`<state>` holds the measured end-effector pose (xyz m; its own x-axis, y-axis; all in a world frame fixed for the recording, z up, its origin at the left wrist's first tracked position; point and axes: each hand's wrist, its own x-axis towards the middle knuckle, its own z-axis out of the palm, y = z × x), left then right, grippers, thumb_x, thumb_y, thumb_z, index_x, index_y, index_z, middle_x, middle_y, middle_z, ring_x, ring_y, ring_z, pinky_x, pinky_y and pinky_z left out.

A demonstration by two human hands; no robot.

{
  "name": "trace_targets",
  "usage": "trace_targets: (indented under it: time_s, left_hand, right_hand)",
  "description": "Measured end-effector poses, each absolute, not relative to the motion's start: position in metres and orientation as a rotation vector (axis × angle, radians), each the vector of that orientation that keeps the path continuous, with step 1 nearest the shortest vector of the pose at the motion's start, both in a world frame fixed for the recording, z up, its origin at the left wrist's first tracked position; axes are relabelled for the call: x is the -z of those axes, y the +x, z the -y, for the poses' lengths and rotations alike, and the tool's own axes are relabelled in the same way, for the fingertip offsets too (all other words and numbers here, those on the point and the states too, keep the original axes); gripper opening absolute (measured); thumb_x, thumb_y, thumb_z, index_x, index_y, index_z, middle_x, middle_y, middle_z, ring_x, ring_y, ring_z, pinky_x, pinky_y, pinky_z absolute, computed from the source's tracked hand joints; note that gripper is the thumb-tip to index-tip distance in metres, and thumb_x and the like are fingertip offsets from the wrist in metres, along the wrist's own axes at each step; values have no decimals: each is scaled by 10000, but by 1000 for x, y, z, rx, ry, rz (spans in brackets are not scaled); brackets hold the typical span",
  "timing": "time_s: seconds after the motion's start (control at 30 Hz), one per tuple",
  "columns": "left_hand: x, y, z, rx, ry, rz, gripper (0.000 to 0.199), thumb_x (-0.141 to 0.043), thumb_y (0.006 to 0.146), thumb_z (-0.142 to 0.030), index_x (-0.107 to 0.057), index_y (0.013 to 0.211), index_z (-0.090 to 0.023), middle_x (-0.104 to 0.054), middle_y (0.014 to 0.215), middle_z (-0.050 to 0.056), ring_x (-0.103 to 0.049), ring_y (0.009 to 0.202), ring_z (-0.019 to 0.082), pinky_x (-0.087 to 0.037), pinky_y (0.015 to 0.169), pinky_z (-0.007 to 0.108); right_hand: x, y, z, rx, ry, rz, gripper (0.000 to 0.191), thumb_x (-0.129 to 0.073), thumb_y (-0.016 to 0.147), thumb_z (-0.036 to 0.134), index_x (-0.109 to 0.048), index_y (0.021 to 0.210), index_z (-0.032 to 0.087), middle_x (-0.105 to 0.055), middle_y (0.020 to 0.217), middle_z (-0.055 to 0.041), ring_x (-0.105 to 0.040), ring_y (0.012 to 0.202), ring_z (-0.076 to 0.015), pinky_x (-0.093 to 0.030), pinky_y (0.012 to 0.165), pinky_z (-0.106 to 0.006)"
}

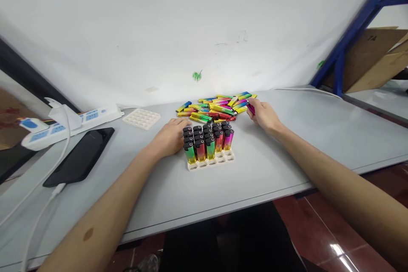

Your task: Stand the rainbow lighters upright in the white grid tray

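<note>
Several colourful lighters with black tops (200,149) stand upright in a white tray with holes (211,164); some holes at its front edge hold nothing. Behind it, a loose pile of shiny lighters (219,108) lies against the wall. My left hand (171,137) rests at the left side of the tray, its fingers bent around the back corner; what they grip, if anything, is hidden. At the right end of the pile, my right hand (263,114) is closed on a purple lighter (251,108).
A second white tray (142,118) lies flat at the left. Further left are a black phone (81,157) with a cable and a white power strip (92,115) with plugs. Cardboard boxes (371,57) stand beyond a blue frame (339,66) at the right.
</note>
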<state>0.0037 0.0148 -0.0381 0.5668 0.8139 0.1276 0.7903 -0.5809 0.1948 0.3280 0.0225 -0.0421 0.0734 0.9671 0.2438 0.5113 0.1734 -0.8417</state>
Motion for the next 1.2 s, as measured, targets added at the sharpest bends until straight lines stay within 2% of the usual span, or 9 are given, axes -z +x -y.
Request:
trace_targets:
  time_s: [0.33,0.53,0.83,0.93,1.07,1.2]
  left_hand:
    - [35,5,-12,-316,2663,-1380,327,-503,851,-203,-598,1163,-208,-627,1324,102,-517,1269,303,-435,1066,459]
    - [36,4,-12,-326,2667,-1367,330,-496,840,-192,-595,1152,-232,-636,1307,73,-504,1285,290,-427,1086,454]
    - [36,5,-12,-312,2690,-1361,306,-492,838,-186,-597,1123,-226,-646,1278,75,-531,1243,289,-431,1082,465]
    - [37,5,-13,-315,2674,-1391,326,-499,826,-186,-605,1133,-219,-631,1311,90,-521,1255,307,-444,1070,474]
    - [37,5,-13,-338,2671,-1368,354,-494,816,-178,-610,1146,-230,-638,1310,81,-524,1262,300,-437,1081,481]
    - [36,4,-12,-331,2670,-1355,322,-493,831,-192,-603,1131,-229,-643,1299,78,-514,1280,290,-422,1096,471]
  right_hand:
    - [40,323,-19,-740,-1449,1450,544,-363,940,563,-325,501,243,-295,437,22,-251,415,-122,-230,435,-310]
    - [36,318,-14,-686,-1554,1446,611,-345,938,650,-306,489,236,-274,437,28,-255,433,-119,-231,474,-317]
    - [37,320,-15,-651,-1522,1481,534,-344,954,470,-317,474,237,-283,424,19,-285,428,-130,-239,482,-322]
    - [35,317,-12,-646,-1552,1479,548,-343,961,486,-313,476,233,-281,436,20,-292,435,-130,-248,494,-323]
    - [35,315,-11,-603,-1593,1498,611,-323,965,600,-347,482,226,-323,451,13,-314,456,-131,-272,518,-321]
    - [39,316,-14,-581,-1562,1535,642,-280,964,660,-505,572,205,-416,510,8,-367,492,-135,-298,540,-307]
